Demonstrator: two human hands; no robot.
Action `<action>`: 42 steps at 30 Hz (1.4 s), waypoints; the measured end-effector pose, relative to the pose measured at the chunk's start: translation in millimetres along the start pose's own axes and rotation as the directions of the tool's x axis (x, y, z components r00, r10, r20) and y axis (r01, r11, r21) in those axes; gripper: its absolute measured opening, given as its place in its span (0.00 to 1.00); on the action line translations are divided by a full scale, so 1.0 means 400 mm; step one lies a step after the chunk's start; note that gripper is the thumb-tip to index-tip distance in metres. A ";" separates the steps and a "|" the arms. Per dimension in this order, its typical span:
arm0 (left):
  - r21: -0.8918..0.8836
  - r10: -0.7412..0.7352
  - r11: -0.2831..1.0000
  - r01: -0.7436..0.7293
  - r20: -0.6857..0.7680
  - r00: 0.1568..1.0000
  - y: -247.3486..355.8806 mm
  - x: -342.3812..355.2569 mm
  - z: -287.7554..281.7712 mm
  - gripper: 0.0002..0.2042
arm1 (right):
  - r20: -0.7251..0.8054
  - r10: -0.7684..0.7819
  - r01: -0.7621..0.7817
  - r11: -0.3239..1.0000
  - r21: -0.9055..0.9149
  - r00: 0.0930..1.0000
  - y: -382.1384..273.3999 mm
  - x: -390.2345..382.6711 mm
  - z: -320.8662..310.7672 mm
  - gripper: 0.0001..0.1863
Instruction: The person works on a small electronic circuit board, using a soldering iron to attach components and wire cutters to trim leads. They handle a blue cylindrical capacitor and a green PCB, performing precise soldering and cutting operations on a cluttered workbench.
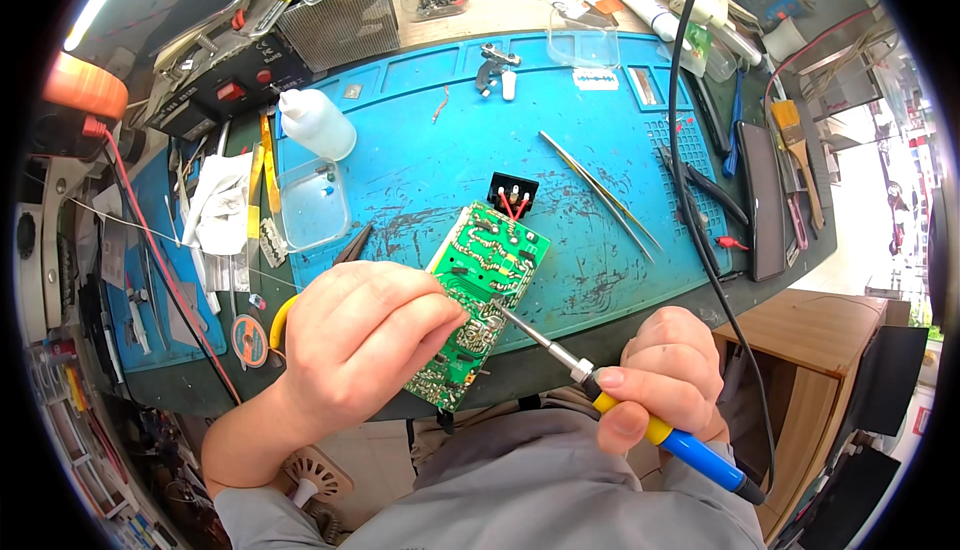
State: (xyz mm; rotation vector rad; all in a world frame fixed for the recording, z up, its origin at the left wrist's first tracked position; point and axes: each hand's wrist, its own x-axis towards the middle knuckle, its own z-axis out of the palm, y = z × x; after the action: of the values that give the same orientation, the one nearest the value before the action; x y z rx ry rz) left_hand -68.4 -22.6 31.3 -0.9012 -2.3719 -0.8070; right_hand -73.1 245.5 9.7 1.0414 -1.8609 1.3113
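A green circuit board (pixel 480 290) lies solder side up near the front edge of the blue work mat, tilted, with a black socket (pixel 513 193) wired to its far end. My right hand (pixel 668 380) is closed round the blue and yellow handle of a soldering iron (pixel 700 455). The iron's tip meets the board around its middle, or hovers just above it. My left hand (pixel 365 335) is pinched over the board's left side, its fingertips close to the iron's tip. Whatever those fingers hold is too small to name. Part of the board is hidden behind that hand.
Tweezers (pixel 600 190) lie right of the board. Behind my left hand are pliers (pixel 354 243), a clear tray (pixel 315 205) and a white bottle (pixel 318 125). A solder spool (pixel 250 340) sits left. The iron's black cable (pixel 690 200) crosses the right side. A phone (pixel 760 200) lies beyond.
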 end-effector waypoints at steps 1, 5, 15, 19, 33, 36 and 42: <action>0.003 0.000 1.000 0.000 0.004 1.000 0.000 0.001 0.000 0.13 | -0.002 0.001 -0.001 1.000 -0.002 1.000 -0.001 0.000 0.000 0.11; 0.017 -0.004 1.000 0.003 0.016 1.000 0.003 0.004 -0.001 0.13 | -0.002 0.004 -0.004 1.000 0.000 1.000 -0.004 0.002 -0.001 0.11; 0.015 -0.011 1.000 0.010 0.020 1.000 0.003 0.006 0.000 0.13 | 0.022 0.001 -0.001 1.000 0.004 1.000 -0.001 0.004 -0.003 0.09; 0.015 -0.019 1.000 0.019 0.010 1.000 0.004 0.005 0.002 0.13 | 0.026 -0.003 0.003 1.000 0.007 1.000 -0.003 0.006 -0.003 0.09; 0.033 -0.010 0.999 0.009 0.049 0.999 0.007 0.011 0.000 0.13 | 0.053 -0.017 0.017 1.000 0.005 0.998 -0.003 0.004 -0.008 0.09; 0.033 -0.052 0.998 0.049 0.076 0.996 0.015 0.014 -0.003 0.13 | 0.051 -0.019 0.019 1.000 0.002 0.998 -0.003 0.005 -0.008 0.09; 0.046 -0.050 0.998 0.046 0.090 0.995 0.017 0.016 -0.006 0.12 | 0.051 -0.022 0.021 1.000 0.005 0.998 -0.003 0.005 -0.007 0.09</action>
State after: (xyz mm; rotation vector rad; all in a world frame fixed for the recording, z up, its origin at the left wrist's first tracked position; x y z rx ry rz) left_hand -67.3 -17.3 39.3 -0.8837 -2.4886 -0.7441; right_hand -72.9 247.5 12.9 1.1035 -1.8800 1.2877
